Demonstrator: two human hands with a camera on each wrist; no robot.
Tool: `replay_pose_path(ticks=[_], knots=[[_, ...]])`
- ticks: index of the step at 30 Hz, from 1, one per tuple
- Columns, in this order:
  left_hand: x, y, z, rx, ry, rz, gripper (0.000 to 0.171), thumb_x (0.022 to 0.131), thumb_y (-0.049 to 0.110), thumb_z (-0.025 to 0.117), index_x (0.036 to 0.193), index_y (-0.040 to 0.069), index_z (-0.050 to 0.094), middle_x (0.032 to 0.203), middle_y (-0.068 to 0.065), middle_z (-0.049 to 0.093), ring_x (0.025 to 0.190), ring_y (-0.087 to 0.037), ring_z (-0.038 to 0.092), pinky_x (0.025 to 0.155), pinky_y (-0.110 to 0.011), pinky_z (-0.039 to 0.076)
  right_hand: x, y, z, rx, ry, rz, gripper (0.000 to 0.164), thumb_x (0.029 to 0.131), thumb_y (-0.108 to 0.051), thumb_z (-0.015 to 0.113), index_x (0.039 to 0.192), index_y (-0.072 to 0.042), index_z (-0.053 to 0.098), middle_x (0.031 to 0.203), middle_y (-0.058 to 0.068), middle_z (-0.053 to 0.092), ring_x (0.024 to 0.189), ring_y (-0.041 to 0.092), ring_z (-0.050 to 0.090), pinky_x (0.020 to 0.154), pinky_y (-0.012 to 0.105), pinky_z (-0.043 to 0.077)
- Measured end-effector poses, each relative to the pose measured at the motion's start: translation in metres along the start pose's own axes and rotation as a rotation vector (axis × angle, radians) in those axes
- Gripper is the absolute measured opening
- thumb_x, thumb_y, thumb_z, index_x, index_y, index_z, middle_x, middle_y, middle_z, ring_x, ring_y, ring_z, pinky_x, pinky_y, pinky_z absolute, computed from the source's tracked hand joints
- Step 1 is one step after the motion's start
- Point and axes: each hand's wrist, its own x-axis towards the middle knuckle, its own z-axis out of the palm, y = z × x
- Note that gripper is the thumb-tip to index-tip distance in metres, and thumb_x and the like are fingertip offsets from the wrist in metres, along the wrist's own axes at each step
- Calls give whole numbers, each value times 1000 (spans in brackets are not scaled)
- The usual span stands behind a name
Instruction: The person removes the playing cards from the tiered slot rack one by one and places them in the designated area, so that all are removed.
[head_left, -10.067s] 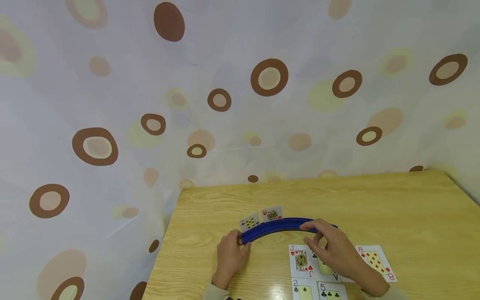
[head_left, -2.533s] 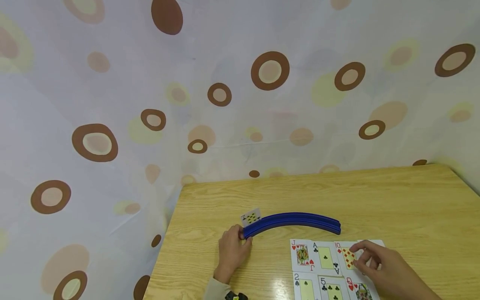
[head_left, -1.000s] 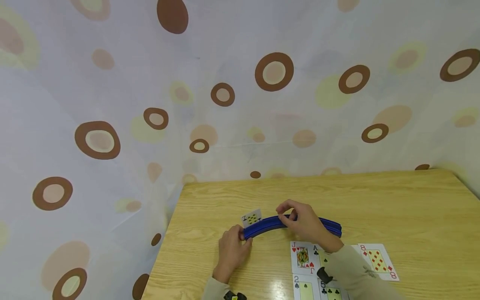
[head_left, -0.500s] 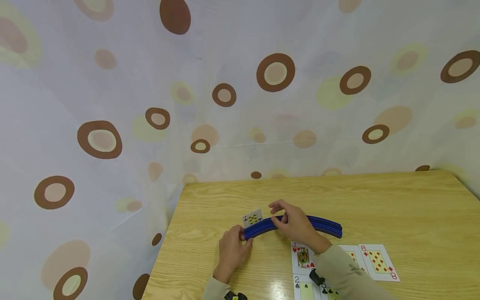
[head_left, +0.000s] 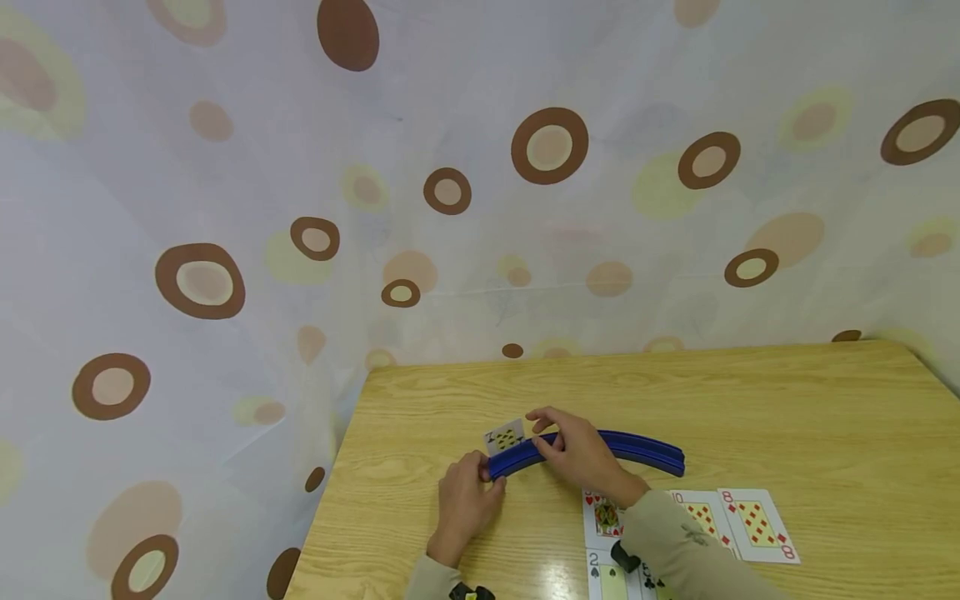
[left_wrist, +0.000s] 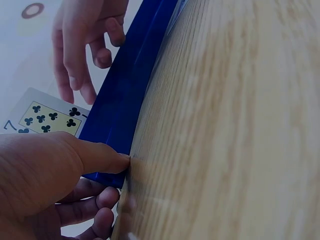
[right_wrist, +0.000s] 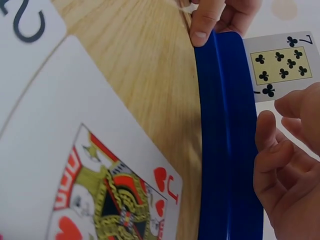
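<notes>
A curved blue card holder (head_left: 648, 450) lies on the table. My left hand (head_left: 467, 504) pinches its left end, thumb in front and fingers behind. In the holder near that end stands a seven of clubs (head_left: 505, 436), its face toward me. Just right of this card is my right hand (head_left: 581, 454), above and behind the holder. The right wrist view shows its loosely bent fingers close to the edge of the seven of clubs (right_wrist: 282, 65), with nothing between them. Whether a fingertip touches the card I cannot tell.
On the wooden table (head_left: 787, 417), playing cards lie face up in rows at the front right: a jack of hearts (head_left: 606, 518), a ten of diamonds (head_left: 703, 521), an eight of diamonds (head_left: 757, 525) and a two of spades (head_left: 613, 582). The right sleeve (head_left: 675, 542) covers others. Patterned cloth (head_left: 480, 250) hangs behind.
Ten seconds ago a second card stood in the holder; it is gone from there. My right hand has moved from the laid cards to the holder, then left toward the seven.
</notes>
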Motion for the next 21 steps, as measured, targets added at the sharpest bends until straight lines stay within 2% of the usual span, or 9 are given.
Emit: replay_pose_path(ticks=[10, 16, 21], knots=[[1, 0, 1, 7, -9, -15, 22, 88, 16, 87, 93, 10, 66, 76, 4, 59, 70, -7, 43, 69, -27, 33, -2, 2, 9, -4, 57, -71, 23, 102, -11, 77, 125, -13, 75, 115, 6, 79, 63, -2, 50, 59, 22, 45], [0, 1, 0, 6, -6, -1, 22, 88, 15, 88, 92, 10, 67, 76, 4, 59, 70, -5, 41, 69, -26, 32, -4, 0, 11, -11, 75, -77, 15, 101, -11, 78, 114, -16, 78, 105, 1, 77, 63, -2, 48, 59, 22, 44], [-1, 0, -1, 1, -2, 10, 23, 88, 16, 89, 92, 10, 67, 76, 4, 59, 70, -3, 40, 68, -25, 32, -4, -2, 11, -22, 77, -82, 13, 101, -11, 78, 112, -17, 78, 101, 0, 75, 63, -2, 47, 60, 22, 44]])
